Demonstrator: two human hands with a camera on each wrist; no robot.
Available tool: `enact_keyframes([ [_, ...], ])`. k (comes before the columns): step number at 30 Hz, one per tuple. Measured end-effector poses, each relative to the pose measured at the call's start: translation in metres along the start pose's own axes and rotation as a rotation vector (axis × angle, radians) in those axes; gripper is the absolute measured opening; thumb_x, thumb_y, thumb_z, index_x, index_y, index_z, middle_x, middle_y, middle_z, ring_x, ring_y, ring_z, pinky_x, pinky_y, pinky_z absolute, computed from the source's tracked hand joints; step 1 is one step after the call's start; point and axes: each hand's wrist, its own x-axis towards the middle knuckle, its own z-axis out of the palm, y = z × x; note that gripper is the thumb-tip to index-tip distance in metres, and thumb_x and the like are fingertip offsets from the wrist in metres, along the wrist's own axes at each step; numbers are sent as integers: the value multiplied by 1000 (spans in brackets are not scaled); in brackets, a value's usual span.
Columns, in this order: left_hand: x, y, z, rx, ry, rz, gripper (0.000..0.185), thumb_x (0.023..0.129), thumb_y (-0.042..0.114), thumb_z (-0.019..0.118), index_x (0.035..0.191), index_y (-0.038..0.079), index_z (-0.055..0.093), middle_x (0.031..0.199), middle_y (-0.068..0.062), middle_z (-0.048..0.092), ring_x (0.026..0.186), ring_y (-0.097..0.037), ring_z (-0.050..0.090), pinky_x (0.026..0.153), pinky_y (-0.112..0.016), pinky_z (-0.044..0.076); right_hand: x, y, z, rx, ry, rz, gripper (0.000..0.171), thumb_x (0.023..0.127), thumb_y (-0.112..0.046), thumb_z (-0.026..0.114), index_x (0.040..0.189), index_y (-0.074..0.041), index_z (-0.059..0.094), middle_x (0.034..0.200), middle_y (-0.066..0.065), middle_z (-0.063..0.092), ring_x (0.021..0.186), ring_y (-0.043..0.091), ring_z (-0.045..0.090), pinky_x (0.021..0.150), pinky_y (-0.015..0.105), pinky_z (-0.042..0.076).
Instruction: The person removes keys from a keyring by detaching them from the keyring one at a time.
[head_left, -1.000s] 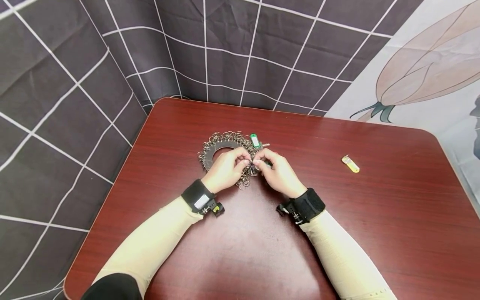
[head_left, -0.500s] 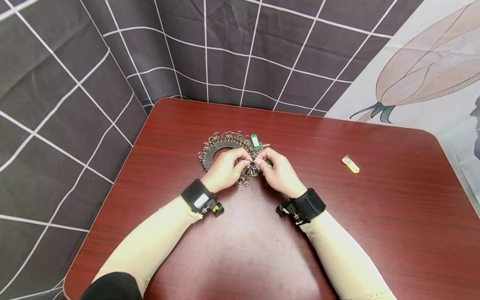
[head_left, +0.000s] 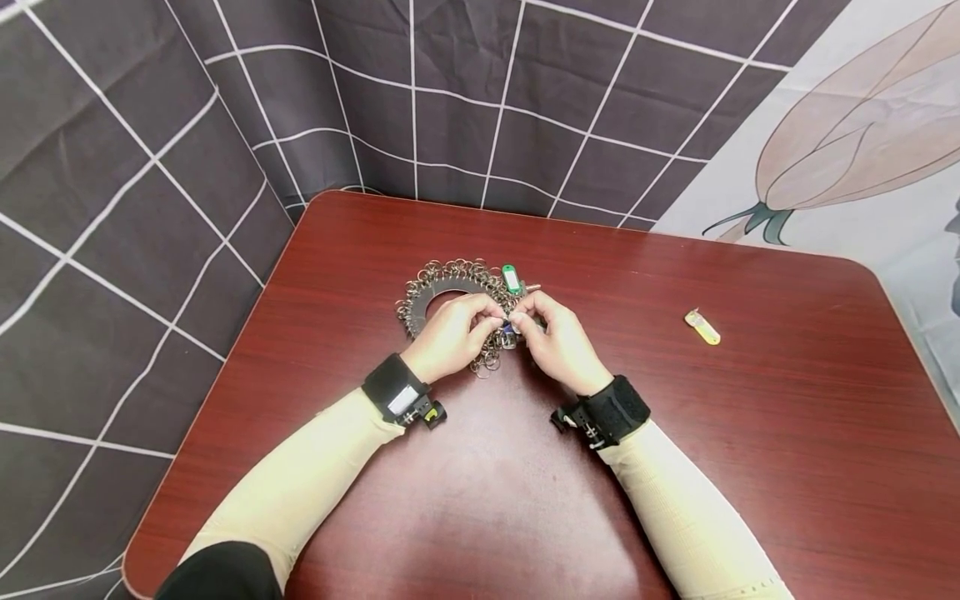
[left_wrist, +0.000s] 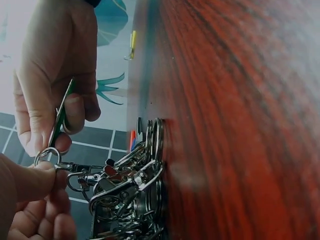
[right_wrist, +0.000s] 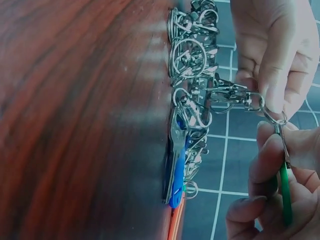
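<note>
Over the dark ring-shaped holder of metal key rings, the left hand pinched a small steel split ring while the right hand pinched a flat green tag at it.

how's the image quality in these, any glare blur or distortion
Head view: sharp and evenly lit, with soft sheen on the table and wide-angle bending of the backdrop grid. Left wrist view: the left hand and key rings are fairly clear, the wood at right smeared. Right wrist view: the rings and right hand are crisp, the near tabletop blurred with pale glare streaks.
</note>
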Motion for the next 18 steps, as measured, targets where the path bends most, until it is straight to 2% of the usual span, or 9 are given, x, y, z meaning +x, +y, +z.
enact_keyframes([
  [7, 0, -1, 2, -12, -62, -36, 13, 94, 10, 60, 104, 7, 68, 89, 0, 61, 78, -10, 55, 71, -25, 47, 0, -1, 0, 70, -48, 50, 6, 96, -13, 60, 94, -7, 59, 75, 9, 59, 65, 22, 58, 61, 29, 45],
  [11, 1, -2, 2, -37, -80, -46, 11, 93, 9, 60, 101, 9, 68, 86, 2, 60, 78, -9, 56, 71, -24, 47, 0, -2, 0, 111, -60, 67, 10, 96, -13, 59, 97, -3, 58, 77, 14, 60, 64, 26, 60, 59, 26, 48],
  [14, 1, -2, 1, -55, -90, -64, 9, 93, 9, 61, 99, 9, 67, 82, 3, 61, 76, -9, 57, 70, -24, 48, 0, -2, -1, 134, -65, 70, 9, 96, -9, 58, 99, 0, 58, 77, 16, 60, 62, 29, 61, 58, 25, 47],
  [18, 1, -1, -1, -53, -103, -101, 7, 92, 9, 61, 97, 10, 65, 79, 4, 61, 74, -9, 58, 68, -25, 48, 0, -2, -1, 150, -109, 99, 8, 96, -5, 56, 101, 2, 56, 70, 18, 59, 59, 36, 60, 53, 24, 43],
])
